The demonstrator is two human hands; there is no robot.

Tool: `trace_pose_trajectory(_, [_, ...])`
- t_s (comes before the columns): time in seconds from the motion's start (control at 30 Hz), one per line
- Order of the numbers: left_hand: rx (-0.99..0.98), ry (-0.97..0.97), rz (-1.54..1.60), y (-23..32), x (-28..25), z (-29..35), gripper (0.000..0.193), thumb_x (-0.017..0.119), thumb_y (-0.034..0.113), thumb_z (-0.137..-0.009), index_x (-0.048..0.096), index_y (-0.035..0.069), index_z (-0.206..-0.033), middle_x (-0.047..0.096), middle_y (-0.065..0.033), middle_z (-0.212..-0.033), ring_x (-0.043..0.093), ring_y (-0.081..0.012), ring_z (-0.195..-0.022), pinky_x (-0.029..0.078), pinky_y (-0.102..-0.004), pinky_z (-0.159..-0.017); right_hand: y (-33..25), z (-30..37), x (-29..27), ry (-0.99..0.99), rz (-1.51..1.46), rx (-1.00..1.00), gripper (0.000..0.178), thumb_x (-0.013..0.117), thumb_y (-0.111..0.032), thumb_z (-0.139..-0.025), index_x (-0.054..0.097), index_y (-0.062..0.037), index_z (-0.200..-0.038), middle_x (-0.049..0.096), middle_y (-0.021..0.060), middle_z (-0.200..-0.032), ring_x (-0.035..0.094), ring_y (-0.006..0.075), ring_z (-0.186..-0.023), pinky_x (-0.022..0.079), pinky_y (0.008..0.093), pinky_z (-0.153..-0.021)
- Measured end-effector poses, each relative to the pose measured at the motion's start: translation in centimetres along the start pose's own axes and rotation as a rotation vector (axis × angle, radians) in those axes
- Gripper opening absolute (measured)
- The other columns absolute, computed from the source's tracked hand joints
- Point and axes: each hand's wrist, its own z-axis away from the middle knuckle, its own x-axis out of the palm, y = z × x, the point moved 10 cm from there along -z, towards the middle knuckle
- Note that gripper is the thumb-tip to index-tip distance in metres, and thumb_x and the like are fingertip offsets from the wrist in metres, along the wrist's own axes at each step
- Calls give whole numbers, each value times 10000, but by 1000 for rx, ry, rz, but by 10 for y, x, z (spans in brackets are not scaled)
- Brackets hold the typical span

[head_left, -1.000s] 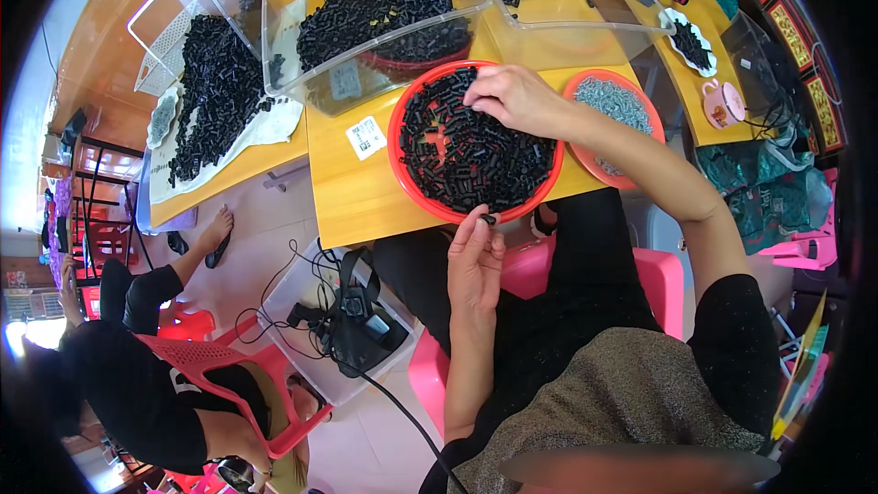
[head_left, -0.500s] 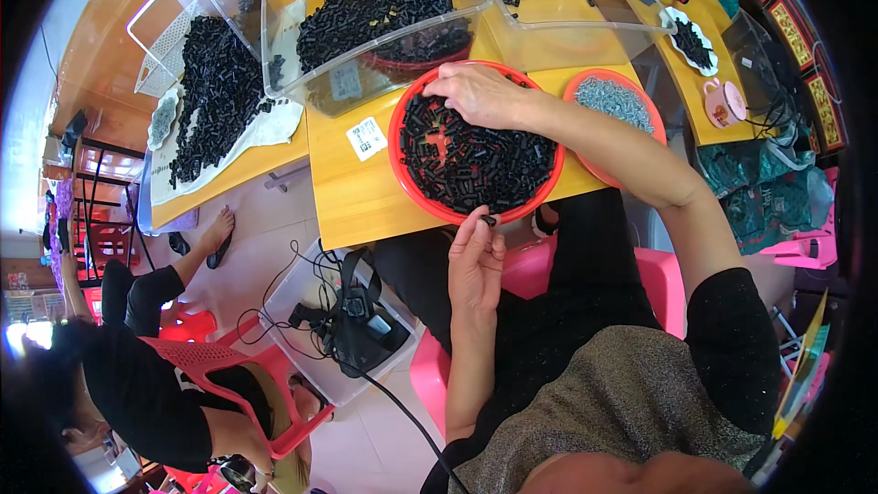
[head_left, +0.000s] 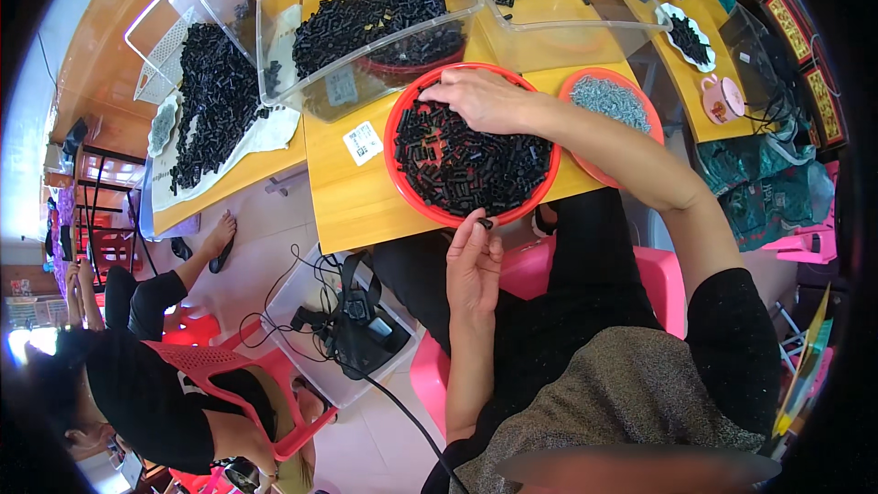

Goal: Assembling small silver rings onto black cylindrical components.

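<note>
Small black plastic tube-like pieces (head_left: 485, 174) fill a round red basin (head_left: 400, 185) at the table's near edge. Just outside the basin's near rim, my left hand (head_left: 473, 261) pinches one small black piece (head_left: 485, 223) between thumb and fingertips. My right hand (head_left: 477, 101) reaches across the basin to its far left part. Its fingers are curled with the tips down among the pieces, and whatever they grip is hidden. To the right of the basin, a red dish (head_left: 655, 121) holds small silvery metal parts (head_left: 611, 99).
Clear plastic bins (head_left: 315, 96) with more black pieces stand behind the basin. Another black heap (head_left: 215, 96) covers a white cloth at left. A pink mug (head_left: 722, 101) sits far right. Below left, a clear box (head_left: 334, 384) holds cables; a person (head_left: 146, 393) sits beyond.
My right hand stays at the basin's far left part with slightly shifted fingers. My left hand still pinches the black piece, which is turned a little. The whole view has shifted slightly.
</note>
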Motion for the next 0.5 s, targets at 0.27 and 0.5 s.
trace_pose_trajectory(0.27, [0, -3, 10, 2, 2, 1, 273, 586, 83, -898, 570, -3, -1157, 652, -98, -964, 539, -122, -686, 464, -219, -640, -18, 33, -3, -101, 64, -153, 188, 541, -15, -744, 690, -83, -835, 547, 98, -868, 548, 267, -911, 418, 392, -743])
trace_pose_trajectory(0.5, [6, -9, 3, 1, 0, -1, 271, 584, 80, -898, 573, -3, -1156, 652, -100, -967, 538, -121, -688, 459, -219, -638, 10, 23, -25, 26, 12, 2, 161, 551, -13, -750, 671, -50, -850, 581, 137, -859, 580, 322, -878, 460, 429, -734])
